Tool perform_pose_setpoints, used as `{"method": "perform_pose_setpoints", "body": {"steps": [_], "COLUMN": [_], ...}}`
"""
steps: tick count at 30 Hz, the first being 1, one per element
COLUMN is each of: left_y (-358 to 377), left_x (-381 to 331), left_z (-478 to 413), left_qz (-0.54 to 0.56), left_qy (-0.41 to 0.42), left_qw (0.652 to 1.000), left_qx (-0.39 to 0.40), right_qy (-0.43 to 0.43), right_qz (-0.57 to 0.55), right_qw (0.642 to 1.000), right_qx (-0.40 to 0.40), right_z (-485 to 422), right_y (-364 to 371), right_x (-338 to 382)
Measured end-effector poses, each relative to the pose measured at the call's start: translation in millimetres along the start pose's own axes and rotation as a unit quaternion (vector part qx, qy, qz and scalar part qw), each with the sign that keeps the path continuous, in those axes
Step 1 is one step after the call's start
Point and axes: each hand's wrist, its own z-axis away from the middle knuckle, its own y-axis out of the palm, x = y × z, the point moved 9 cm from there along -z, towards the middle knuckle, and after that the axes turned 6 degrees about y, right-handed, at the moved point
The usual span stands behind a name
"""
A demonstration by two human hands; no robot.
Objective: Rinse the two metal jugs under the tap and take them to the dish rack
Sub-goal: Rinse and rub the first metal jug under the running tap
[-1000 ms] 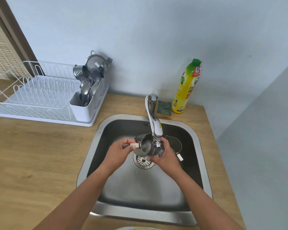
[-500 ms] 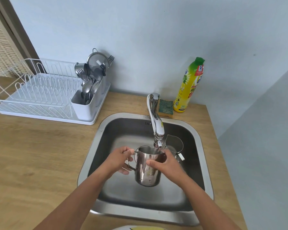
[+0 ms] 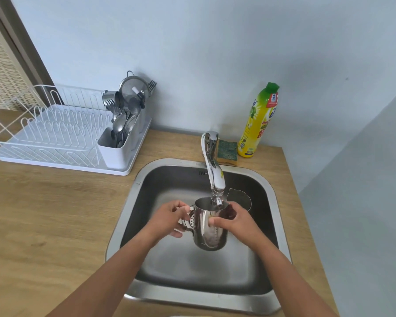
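Dish rack [image 3: 55, 138] sits far left of the left hand [image 3: 169, 219], plate slots unoccupied. Left hand grips the handle of the jug [image 3: 209, 227]; right hand [image 3: 236, 221] clasps its wall. Since one second ago the jug has turned upright beneath the tap [image 3: 213, 170]: filling stage. The second jug [image 3: 239, 199] waits beyond the right hand, in the sink [image 3: 192, 298].

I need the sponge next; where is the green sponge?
The green rectangular sponge lies on the wooden counter behind the sink, between the chrome tap and the yellow bottle.
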Motion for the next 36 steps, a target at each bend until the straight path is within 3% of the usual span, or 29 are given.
{"method": "perform_pose_setpoints", "body": {"steps": [4, 20, 25, 31, 36], "left_y": [6.7, 11.3, 2.4, 5.7, -1.0], "left_x": [-8.5, 1.2, -4.3, -3.9, -3.1], "left_z": [-3.8, -3.7, -2.8, -0.9, -1.4], "left_qz": [0.012, -0.022, -0.016, -0.042, -0.037], "left_qy": [0.022, -0.002, 0.008, -0.001, 0.0], "left_qw": [0.999, 1.0, 0.999, 0.999, 0.999], "left_qx": [-0.021, 0.002, -0.038, 0.004, -0.033], "right_qy": [-0.008, 0.009, -0.004, 0.004, 0.009], "right_qz": [-0.044, 0.002, -0.033, -0.027, -0.031], "right_qw": [0.999, 1.0, 0.999, 0.999, 0.999], "right_qx": [-0.006, 0.001, 0.01, 0.019, 0.016], "right_z": [-0.8, -0.5, 0.6, 0.9, -1.1], "right_y": [-3.0, -4.9, 7.5, 1.1, 12.6], "right_x": [-0.3, -5.9, -0.8, -5.2, -3.6]}}
